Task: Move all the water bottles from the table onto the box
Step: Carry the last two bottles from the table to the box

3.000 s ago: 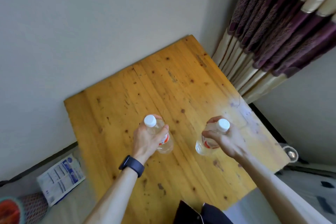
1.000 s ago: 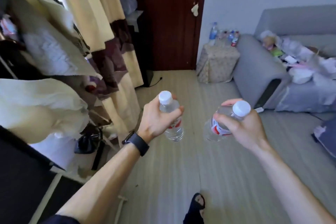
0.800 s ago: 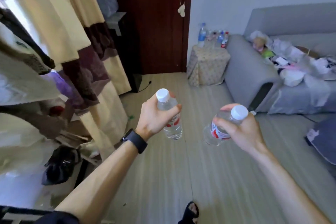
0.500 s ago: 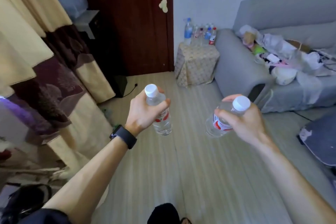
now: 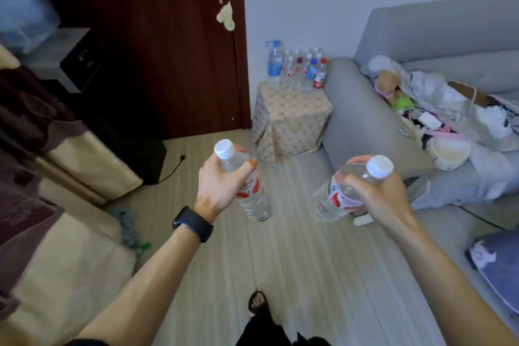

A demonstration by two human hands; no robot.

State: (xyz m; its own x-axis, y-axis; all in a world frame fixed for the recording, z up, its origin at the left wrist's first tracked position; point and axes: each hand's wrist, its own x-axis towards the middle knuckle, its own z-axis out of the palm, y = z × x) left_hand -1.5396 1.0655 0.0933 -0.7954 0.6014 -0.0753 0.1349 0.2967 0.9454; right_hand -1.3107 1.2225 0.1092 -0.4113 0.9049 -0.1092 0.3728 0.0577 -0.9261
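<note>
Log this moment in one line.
phase: carry | left hand: grips left bottle | right hand: grips right bottle | box: ahead by sofa, bottles on top

grey sofa (image 5: 365, 126) (cluttered seat) | dark red door (image 5: 157, 36) | curtain (image 5: 84, 160) | black cable (image 5: 174, 166) | striped floor (image 5: 295, 275)

A black band (image 5: 193, 223) with a pale mark is worn just behind the left hand (image 5: 222, 185). Both forearms are bare. Below the band a dark sleeve edge (image 5: 84, 342) is seen; lower right of the band, a black open-toed sandal (image 5: 258, 307) and dark clothing (image 5: 269, 336).
</note>
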